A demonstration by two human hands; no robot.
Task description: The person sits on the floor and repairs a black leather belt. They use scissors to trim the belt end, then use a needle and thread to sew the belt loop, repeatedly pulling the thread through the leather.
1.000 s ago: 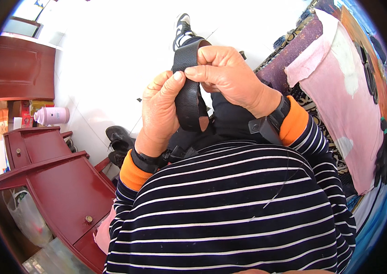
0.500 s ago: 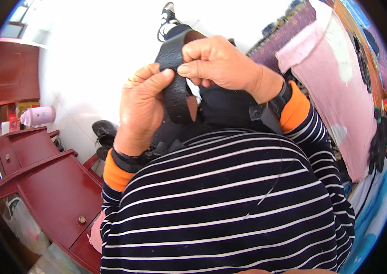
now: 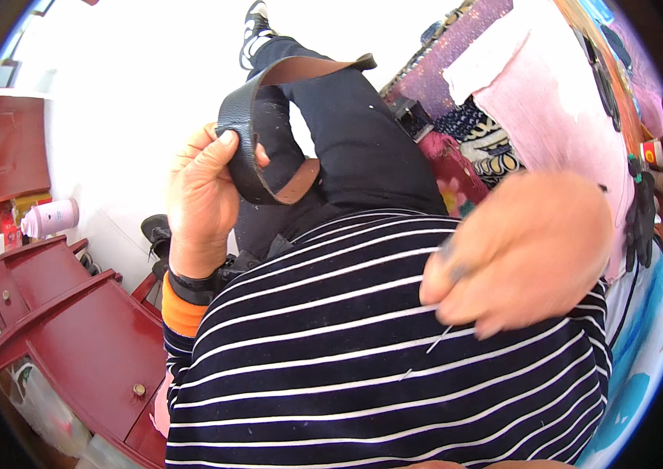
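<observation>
A strap of black leather with a brown underside (image 3: 247, 168) curves over my legs. My left hand (image 3: 205, 176) is closed on it, pinching its edge between thumb and fingers. My right hand (image 3: 523, 250) is in front of my striped shirt (image 3: 331, 328), apart from the strap. Motion smears its fingers, which look curled together. Just below its fingertips a thin needle (image 3: 439, 340) is stuck in the shirt. A second short bit of metal (image 3: 406, 374) shows a little lower. Whether my right hand touches the needle I cannot tell.
Dark red wooden furniture (image 3: 81, 313) stands on the left, with a pink bottle (image 3: 50, 217) beyond it. On the right lie a pink cloth (image 3: 558, 102) and patterned fabrics (image 3: 488, 148). A dark glove (image 3: 640, 215) hangs at the far right.
My right hand has let go of the strap and moved down and right to the shirt front. My left hand keeps its hold; the strap has shifted left and opened into a wider curve.
</observation>
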